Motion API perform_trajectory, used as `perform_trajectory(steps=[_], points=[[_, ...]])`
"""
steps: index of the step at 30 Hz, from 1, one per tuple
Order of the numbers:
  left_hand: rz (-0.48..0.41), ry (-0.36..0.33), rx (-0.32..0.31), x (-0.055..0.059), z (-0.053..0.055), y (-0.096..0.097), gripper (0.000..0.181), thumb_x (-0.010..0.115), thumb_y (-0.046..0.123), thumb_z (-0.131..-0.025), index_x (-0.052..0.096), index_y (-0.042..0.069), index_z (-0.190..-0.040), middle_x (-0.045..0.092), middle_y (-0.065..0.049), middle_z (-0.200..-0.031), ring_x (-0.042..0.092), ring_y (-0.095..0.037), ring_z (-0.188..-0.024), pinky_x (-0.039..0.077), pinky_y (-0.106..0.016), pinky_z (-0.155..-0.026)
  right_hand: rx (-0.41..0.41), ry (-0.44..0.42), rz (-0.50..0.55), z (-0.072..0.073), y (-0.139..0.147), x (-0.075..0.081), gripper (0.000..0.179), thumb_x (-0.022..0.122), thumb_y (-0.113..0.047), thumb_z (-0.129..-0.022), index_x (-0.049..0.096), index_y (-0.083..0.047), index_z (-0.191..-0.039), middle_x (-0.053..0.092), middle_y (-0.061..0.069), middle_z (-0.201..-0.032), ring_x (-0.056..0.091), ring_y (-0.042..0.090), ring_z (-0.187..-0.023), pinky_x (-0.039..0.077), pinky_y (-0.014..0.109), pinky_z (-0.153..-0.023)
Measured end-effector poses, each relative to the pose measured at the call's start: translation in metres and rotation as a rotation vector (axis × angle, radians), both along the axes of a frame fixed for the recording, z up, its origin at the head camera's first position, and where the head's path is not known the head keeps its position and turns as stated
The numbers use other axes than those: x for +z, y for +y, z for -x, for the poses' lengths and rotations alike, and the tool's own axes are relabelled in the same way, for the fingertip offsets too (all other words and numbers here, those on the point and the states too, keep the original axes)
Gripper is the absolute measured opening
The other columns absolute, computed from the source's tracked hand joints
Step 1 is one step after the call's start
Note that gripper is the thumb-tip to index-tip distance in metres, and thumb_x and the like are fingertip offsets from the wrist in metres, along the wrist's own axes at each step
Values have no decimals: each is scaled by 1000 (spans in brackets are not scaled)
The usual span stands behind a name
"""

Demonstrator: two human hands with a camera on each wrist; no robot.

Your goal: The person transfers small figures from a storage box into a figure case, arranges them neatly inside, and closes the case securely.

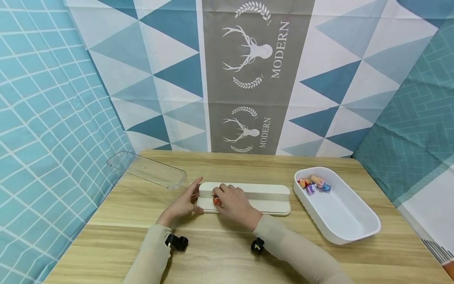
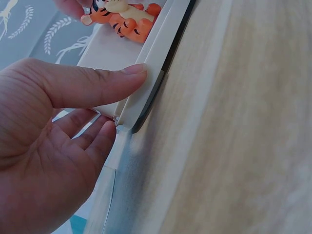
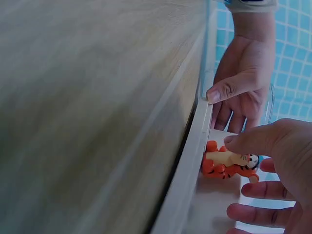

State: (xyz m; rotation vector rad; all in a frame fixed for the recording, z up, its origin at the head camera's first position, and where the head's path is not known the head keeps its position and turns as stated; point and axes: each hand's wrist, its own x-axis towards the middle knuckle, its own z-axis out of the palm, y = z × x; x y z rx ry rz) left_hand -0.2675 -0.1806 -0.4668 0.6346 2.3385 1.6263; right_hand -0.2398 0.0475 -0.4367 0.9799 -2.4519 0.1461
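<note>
A cream two-step display stand (image 1: 244, 196) lies lengthwise on the table. At its left end, my left hand (image 1: 182, 203) grips it, thumb (image 2: 124, 80) along the front edge and fingers curled by the end. An orange tiger figurine (image 2: 131, 22) with black stripes sits upright on the lower step, towards the left end. My right hand (image 1: 235, 203) pinches this figurine, with the thumb (image 3: 251, 141) against its body and the index finger by its head. The other right-hand fingers spread over the stand.
To the right stands a white tray (image 1: 349, 223) with several small colourful figurines (image 1: 315, 184) at its far end. A clear plastic cover (image 1: 147, 171) is at the back left. Patterned cloth (image 1: 255, 79) hangs behind the wooden table (image 1: 220, 252).
</note>
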Motion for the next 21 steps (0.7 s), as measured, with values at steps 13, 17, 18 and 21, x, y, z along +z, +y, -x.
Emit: perform_trajectory(steps=[13,17,18,21], points=[[3,-1,6,2,0,1,116,75,-22,-68,7,1,-158,32,-35,-150,33,-50,-138,27,-54,-117,-24,-25,-241,-6,18,23,42,71,-42,-86,57,-18,-118,60,0,-91,60,21,-72,50,31,-50],[15,1,21,3,-2,1,116,76,-21,-67,7,1,-158,34,-34,-149,34,-50,-138,27,-54,-117,-16,-33,-291,-8,22,29,40,69,-41,-87,56,-18,-118,61,1,-91,60,22,-73,49,33,-51],[17,3,23,3,-2,1,116,76,-21,-67,7,1,-158,34,-34,-149,34,-50,-137,27,-54,-117,-12,-31,-300,-9,24,30,40,69,-40,-87,56,-19,-118,61,1,-90,60,23,-72,49,34,-51],[22,11,23,3,-2,1,116,76,-20,-67,8,1,-158,35,-34,-148,35,-50,-137,27,-55,-117,3,-22,-314,-10,28,33,38,68,-39,-87,56,-19,-117,60,1,-89,59,23,-71,50,35,-51]])
